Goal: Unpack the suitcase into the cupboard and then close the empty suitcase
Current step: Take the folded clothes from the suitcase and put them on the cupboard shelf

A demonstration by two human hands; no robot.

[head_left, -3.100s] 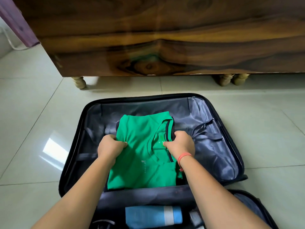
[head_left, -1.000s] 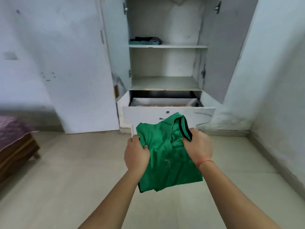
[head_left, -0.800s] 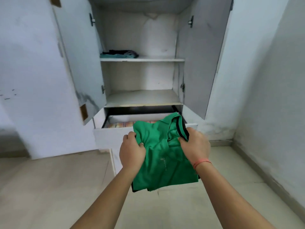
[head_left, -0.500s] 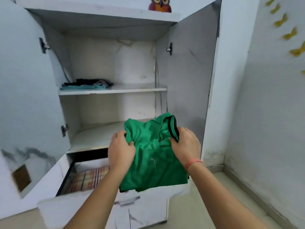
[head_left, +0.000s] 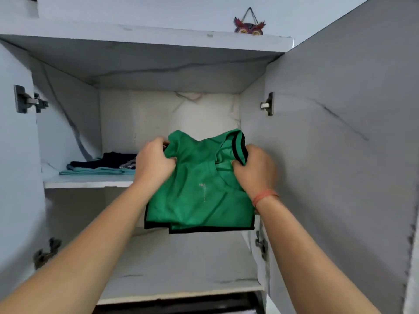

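1. Firstly, the fingers of the left hand are curled tight into the left edge of a folded green T-shirt, bunching the cloth.
2. On the other side, the right hand pinches the shirt just below its black-trimmed collar, thumb on the near face and the other fingers hidden behind the cloth.
3. Between the two hands the T-shirt is held up in the air, collar uppermost, with its black-edged hem hanging free at the bottom. A small pale mark shows near the middle of its front.
4. An orange-red wristband circles the right wrist; both forearms are bare and reach in from the near edge.
5. Behind the shirt stands an open white cupboard, and the shirt is level with its upper shelf, towards the right side. Whether it touches that shelf cannot be told.
6. On the left part of the upper shelf lies a low pile of folded clothes, dark pieces on a teal one, just beside the left hand.
7. Below, the lower shelf lies under the hanging hem.
8. Swung wide on either side are the left door and the right door, each with metal hinges.
9. On the wall above the cupboard's far right corner hangs an owl ornament.
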